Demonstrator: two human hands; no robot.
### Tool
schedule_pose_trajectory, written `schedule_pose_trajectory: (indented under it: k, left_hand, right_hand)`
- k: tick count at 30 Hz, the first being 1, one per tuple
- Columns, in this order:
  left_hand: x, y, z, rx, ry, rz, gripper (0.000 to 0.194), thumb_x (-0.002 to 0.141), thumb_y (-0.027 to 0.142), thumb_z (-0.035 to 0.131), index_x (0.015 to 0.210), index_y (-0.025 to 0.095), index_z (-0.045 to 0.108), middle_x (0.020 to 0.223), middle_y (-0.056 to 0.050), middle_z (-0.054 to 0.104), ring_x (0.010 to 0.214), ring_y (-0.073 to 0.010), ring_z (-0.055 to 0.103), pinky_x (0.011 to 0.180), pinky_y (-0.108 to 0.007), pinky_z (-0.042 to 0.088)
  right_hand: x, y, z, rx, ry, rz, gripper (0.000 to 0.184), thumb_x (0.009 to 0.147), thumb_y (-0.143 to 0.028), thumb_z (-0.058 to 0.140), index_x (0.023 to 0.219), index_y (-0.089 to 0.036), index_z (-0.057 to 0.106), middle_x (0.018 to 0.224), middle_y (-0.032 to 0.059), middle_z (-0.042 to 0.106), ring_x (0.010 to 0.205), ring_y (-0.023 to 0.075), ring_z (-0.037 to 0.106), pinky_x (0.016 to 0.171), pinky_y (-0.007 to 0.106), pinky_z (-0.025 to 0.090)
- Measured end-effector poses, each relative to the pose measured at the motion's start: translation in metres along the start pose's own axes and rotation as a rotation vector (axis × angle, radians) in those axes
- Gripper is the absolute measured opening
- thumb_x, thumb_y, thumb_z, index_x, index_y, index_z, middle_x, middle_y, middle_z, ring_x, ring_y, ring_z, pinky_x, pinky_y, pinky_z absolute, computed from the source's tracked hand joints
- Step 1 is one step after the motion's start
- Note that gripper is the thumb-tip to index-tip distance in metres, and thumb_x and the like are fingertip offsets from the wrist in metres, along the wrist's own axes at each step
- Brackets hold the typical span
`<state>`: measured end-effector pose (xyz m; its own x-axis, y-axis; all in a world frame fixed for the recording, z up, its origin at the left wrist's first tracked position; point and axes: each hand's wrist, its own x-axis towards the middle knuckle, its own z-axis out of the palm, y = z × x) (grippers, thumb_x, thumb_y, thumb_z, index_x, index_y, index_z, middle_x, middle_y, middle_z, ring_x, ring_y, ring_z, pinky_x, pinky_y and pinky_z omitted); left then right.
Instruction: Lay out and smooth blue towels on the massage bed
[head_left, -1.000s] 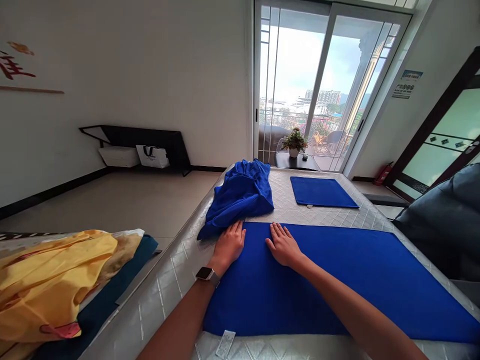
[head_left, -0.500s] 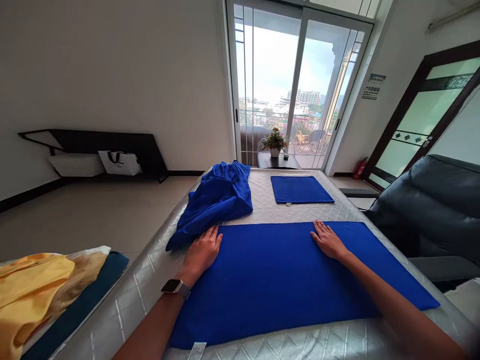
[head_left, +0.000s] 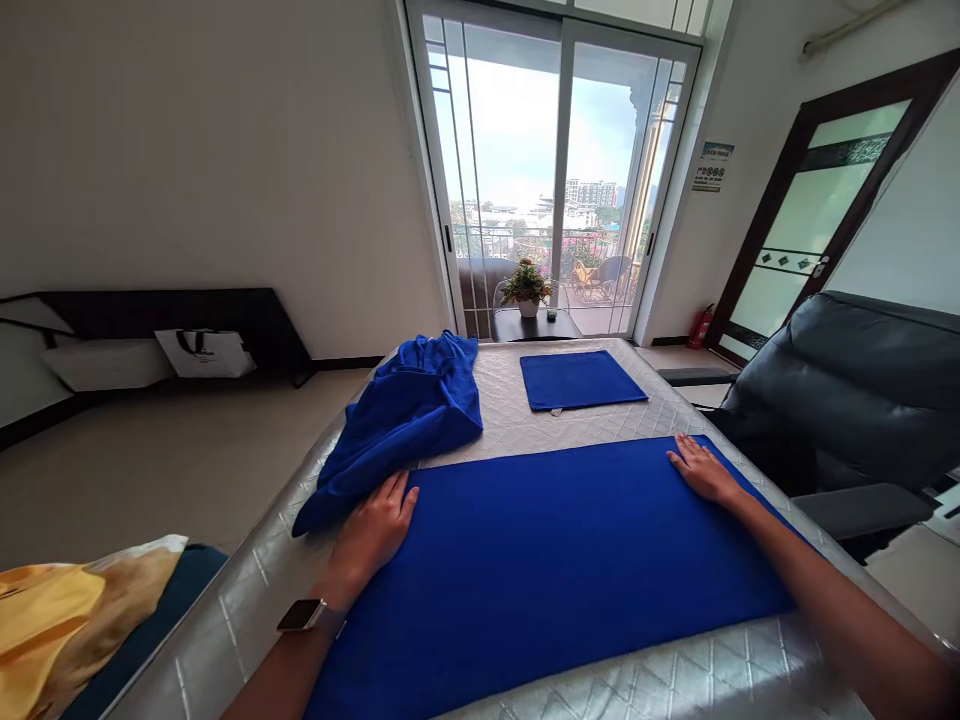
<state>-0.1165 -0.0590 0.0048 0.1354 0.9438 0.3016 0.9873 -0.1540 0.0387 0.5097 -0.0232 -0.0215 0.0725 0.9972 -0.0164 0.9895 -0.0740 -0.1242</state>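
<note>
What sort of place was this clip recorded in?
Probably a bedroom, in a home or guest lodging: there's a quilted mattress with blue fabric spread on it, a black padded chair alongside, and sliding glass doors facing a balcony.

- Left hand (head_left: 377,525) lies flat at the near-left end of the long blue cloth (head_left: 555,540), smartwatch (head_left: 302,615) on the wrist!
- Right hand (head_left: 703,470) presses palm-down by its far right corner, fingers spread slightly!
- Beyond them on the quilted mattress (head_left: 502,400), a crumpled blue fabric (head_left: 412,400) on the left, a small flat blue cloth (head_left: 583,380) on the right!
- Potted plant (head_left: 527,288) before the sliding glass door (head_left: 562,150), black leather chair (head_left: 870,380) at right!
</note>
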Motion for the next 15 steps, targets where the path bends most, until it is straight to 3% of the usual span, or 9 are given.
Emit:
schedule_pose_trajectory:
  k: [6,10,15]
  left_hand:
    - [0.000,0.000,-0.005,0.036,-0.027,0.000,0.050,0.103,0.029,0.034,0.143,0.010,0.057,0.148,-0.017,0.059,0.134,-0.0362,0.058,0.106,-0.051,0.053]
    - [0.000,0.003,-0.010,0.073,-0.087,-0.013,0.051,0.103,0.027,0.033,0.145,0.011,0.056,0.152,-0.016,0.056,0.137,-0.0343,0.056,0.109,-0.047,0.051]
    - [0.001,0.004,-0.006,0.029,-0.048,-0.065,0.052,0.105,0.033,0.033,0.146,0.008,0.054,0.151,-0.017,0.057,0.138,-0.0313,0.056,0.113,-0.043,0.047]
  right_hand:
    - [0.009,0.043,0.008,-0.007,0.074,0.072,0.080,0.103,-0.054,0.015,0.160,-0.001,0.029,0.168,0.0159,0.026,0.157,0.0245,0.020,0.128,0.040,0.013]
    - [0.011,0.048,0.014,-0.042,0.076,0.081,0.078,0.103,-0.052,0.015,0.161,-0.002,0.028,0.169,0.0141,0.025,0.157,0.0231,0.019,0.129,0.039,0.012]
    - [0.011,0.046,0.014,-0.094,0.063,0.077,0.077,0.103,-0.050,0.015,0.161,0.000,0.027,0.169,0.0152,0.025,0.157,0.0237,0.020,0.129,0.038,0.013]
